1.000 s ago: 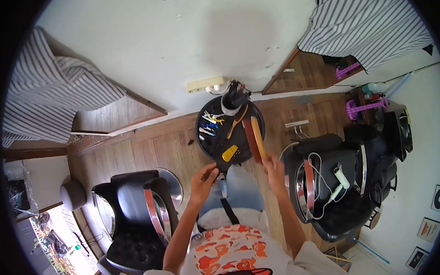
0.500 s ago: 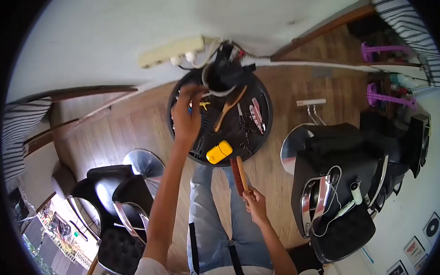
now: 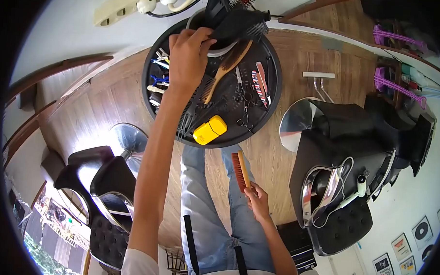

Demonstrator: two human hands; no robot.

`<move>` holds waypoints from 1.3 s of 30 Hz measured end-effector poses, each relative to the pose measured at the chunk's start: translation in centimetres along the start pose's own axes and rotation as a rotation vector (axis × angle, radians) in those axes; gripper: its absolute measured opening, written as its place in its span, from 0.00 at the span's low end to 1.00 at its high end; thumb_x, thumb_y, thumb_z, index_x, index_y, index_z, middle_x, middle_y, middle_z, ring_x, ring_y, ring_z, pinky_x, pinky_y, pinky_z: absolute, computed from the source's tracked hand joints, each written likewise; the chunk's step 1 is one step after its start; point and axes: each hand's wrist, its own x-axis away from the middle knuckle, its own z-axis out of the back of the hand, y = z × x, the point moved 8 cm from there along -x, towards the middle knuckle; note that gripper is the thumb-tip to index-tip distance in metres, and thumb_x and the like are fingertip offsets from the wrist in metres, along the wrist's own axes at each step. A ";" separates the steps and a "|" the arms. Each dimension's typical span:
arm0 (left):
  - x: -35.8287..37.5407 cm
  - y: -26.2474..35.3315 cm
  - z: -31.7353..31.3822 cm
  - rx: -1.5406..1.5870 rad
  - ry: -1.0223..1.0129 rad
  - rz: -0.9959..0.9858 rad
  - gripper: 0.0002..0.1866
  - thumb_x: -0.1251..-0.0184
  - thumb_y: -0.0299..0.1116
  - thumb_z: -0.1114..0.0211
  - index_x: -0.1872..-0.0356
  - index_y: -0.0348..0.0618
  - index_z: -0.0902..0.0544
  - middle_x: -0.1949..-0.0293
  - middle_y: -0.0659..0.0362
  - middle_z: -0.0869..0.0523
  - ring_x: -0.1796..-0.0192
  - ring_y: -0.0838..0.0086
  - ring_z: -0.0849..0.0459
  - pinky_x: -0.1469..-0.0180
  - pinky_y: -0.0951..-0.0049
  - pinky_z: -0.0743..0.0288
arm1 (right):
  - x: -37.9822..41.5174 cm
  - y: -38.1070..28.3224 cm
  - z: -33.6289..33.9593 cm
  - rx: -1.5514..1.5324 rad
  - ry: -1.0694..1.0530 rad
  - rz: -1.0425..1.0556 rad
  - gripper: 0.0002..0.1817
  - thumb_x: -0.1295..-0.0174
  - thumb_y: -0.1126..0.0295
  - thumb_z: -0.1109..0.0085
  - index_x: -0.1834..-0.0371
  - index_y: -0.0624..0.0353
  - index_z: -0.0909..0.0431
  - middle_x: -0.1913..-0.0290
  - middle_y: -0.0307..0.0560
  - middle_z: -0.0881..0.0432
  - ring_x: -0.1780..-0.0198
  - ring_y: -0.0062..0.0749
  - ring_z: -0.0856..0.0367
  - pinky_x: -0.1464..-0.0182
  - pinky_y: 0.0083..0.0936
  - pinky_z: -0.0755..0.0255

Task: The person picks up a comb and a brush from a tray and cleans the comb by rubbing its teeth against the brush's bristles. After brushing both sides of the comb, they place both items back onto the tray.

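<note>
My right hand [image 3: 258,203] grips a wooden-handled brush [image 3: 240,171] with reddish bristles, held upright over my leg. My left hand [image 3: 190,59] reaches over the round black tray [image 3: 146,89], its fingers closed at the near rim of a round container [image 3: 220,53]. A black comb-like tool [image 3: 241,27] leans out of that container, by my left fingertips; what they pinch is hidden. Beside the container a wooden brush [image 3: 227,67] with dark bristles lies on the tray. A yellow case [image 3: 210,130] rests near the tray's front edge.
Scissors [image 3: 239,85], a pink-handled razor [image 3: 262,78], black combs [image 3: 197,103] and clips [image 3: 160,80] lie on the tray. A power strip [image 3: 119,9] hangs on the wall behind. Black salon chairs stand left [image 3: 113,175] and right [image 3: 334,190], the right one bearing a hair dryer [image 3: 360,187].
My view has moved closer to the tray. My left hand has gone forward to the container's rim and its fingers have closed there. The right hand still holds the brush.
</note>
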 end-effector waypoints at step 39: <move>19.4 -1.2 0.1 0.007 0.036 0.702 0.17 0.36 0.35 0.27 0.54 0.35 0.21 0.59 0.52 0.20 0.67 0.56 0.20 0.60 0.59 0.22 | 1.9 -3.7 3.9 0.144 -0.007 -0.036 0.22 0.27 0.65 0.37 0.33 0.61 0.23 0.66 0.36 0.23 0.82 0.08 0.45 0.83 0.10 0.53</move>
